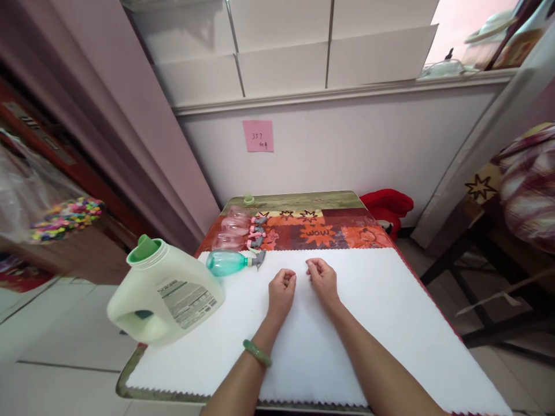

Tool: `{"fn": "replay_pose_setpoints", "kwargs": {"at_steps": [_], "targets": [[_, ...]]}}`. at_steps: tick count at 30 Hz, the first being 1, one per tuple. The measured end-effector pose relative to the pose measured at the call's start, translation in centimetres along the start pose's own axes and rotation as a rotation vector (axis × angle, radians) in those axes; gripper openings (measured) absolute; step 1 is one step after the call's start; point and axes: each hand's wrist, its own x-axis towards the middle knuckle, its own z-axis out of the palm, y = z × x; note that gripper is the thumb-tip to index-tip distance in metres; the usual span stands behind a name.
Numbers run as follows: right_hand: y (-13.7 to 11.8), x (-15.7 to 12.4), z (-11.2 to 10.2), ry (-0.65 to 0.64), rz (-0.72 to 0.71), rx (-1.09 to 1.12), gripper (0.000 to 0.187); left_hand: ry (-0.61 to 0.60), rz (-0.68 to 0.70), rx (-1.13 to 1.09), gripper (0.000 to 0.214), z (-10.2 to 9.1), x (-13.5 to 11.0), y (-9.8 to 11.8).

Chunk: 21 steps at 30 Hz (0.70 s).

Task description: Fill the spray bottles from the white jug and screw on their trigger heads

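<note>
My left hand [281, 290] and my right hand [322, 278] rest side by side on a white cloth [368, 323] in the middle of the table, each curled into a loose fist with nothing in it. A green bangle [256, 352] circles my left wrist. Left of the hands lies a teal spray bottle [228, 262] on its side. Beyond it lie two pink spray bottles [240, 231]. A large pale green detergent jug [165, 292] with its green cap off stands at the table's left edge.
A small green cap [248, 200] sits at the table's far left corner on the orange patterned tablecloth [329, 231]. A pink note [258, 136] hangs on the wall. A red item [387, 206] lies behind the table; furniture stands to the right.
</note>
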Motion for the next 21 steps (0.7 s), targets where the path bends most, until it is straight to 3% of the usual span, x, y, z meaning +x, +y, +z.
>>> {"fn": "replay_pose_setpoints", "kwargs": {"at_steps": [15, 21], "targets": [[-0.7, -0.2, 0.1, -0.017, -0.013, 0.004, 0.037, -0.019, -0.067, -0.051, 0.022, 0.0, 0.0, 0.6], [-3.5, 0.5, 0.2, 0.04, -0.063, 0.094, 0.041, -0.031, -0.172, -0.164, 0.034, -0.1, 3.1, 3.6]]}}
